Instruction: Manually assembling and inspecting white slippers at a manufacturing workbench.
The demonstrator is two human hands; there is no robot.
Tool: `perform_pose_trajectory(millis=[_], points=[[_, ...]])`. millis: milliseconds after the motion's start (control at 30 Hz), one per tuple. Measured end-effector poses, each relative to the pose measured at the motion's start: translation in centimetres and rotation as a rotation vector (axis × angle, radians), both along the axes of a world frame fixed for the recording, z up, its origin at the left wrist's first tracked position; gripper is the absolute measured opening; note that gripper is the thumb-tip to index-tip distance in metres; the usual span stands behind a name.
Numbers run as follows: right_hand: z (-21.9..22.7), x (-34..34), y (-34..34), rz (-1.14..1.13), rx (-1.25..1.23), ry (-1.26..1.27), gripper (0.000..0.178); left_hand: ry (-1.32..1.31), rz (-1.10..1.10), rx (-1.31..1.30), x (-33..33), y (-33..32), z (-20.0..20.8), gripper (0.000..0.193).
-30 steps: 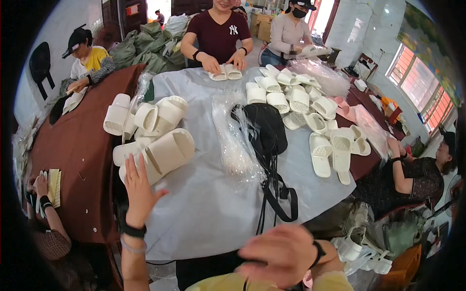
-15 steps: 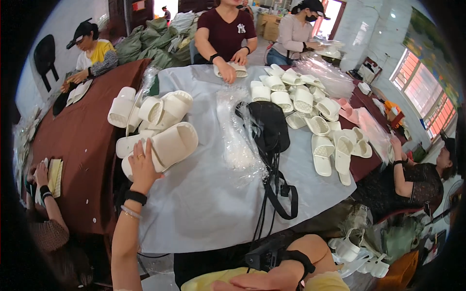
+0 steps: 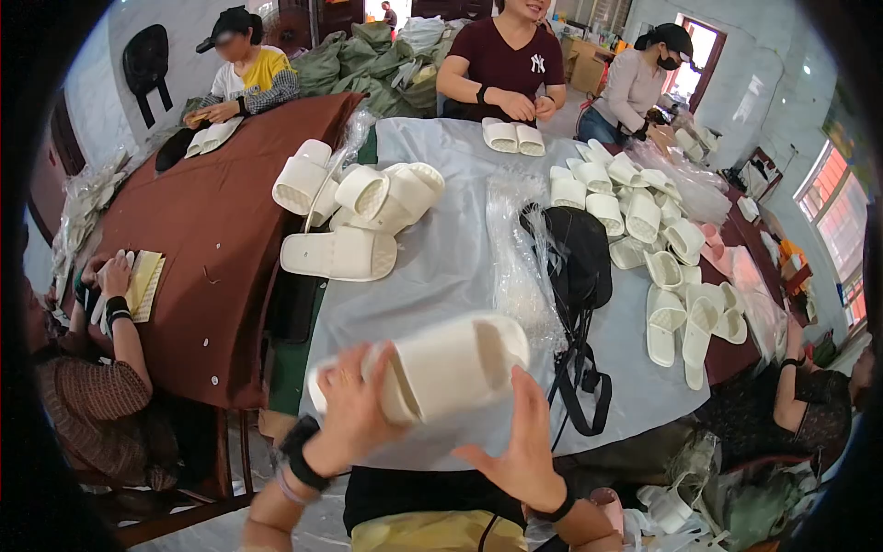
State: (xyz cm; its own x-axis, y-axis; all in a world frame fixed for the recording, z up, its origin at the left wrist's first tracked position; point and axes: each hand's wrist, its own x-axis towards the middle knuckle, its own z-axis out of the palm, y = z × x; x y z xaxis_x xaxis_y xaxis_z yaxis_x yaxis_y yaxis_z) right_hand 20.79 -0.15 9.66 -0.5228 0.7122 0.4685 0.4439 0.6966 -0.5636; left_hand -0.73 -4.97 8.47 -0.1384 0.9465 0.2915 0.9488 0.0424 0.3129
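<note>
My left hand (image 3: 348,412) is closed around the heel end of a white slide slipper (image 3: 451,366), raised over the near part of the table. The slipper lies crosswise with its open toe pointing right, slightly blurred; whether a second one is under it I cannot tell. Close to the toe, my right hand (image 3: 522,458) is open, thumb and fingers apart, holding nothing. Beyond my left hand lies a single white slipper (image 3: 338,255), in front of a small heap of white slippers (image 3: 391,198).
A larger heap of white slippers (image 3: 644,207) covers the table's right side. Clear plastic bags (image 3: 520,262) and a black bag (image 3: 579,258) with straps lie mid-table. Across the table, a person (image 3: 501,69) has hands near two slippers (image 3: 513,137). A brown-covered table (image 3: 221,276) stands left.
My left hand has lifted the slipper off the left pile and brought it nearer and rightward. My right hand has come up from the lower edge beside it. The view has shifted left.
</note>
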Motion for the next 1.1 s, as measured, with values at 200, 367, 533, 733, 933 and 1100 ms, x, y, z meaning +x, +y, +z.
perform_pose_trajectory(millis=[200, 367, 533, 733, 933, 1100], points=[[-2.1, -0.4, -1.5, -0.17, -0.2, -0.161, 0.101, -0.037, -0.14, -0.063, 4.3, -3.5, -1.0, 0.102], [-1.5, 2.4, -1.0, -0.23, -0.314, -0.074, 0.103, -0.111, -0.34, -0.153, 3.3, -2.9, 0.1, 0.101], [0.0, 6.2, 0.8, -0.624, -0.096, -0.079, 0.098, 0.086, -0.488, -0.222, 0.4, -0.9, -1.4, 0.091], [4.9, 8.1, 4.1, -0.257, 0.049, -0.306, 0.09, 0.552, -0.657, -0.031, -4.0, 3.0, 0.6, 0.072], [4.0, 0.2, 8.0, 0.333, 0.109, -0.474, 0.081, 0.441, -0.306, 0.008, -2.5, 3.0, -0.6, 0.058], [-2.5, -0.8, 7.5, 0.244, 0.043, -0.64, 0.081, -0.235, -0.094, -0.127, 0.9, -3.0, -4.7, 0.078]])
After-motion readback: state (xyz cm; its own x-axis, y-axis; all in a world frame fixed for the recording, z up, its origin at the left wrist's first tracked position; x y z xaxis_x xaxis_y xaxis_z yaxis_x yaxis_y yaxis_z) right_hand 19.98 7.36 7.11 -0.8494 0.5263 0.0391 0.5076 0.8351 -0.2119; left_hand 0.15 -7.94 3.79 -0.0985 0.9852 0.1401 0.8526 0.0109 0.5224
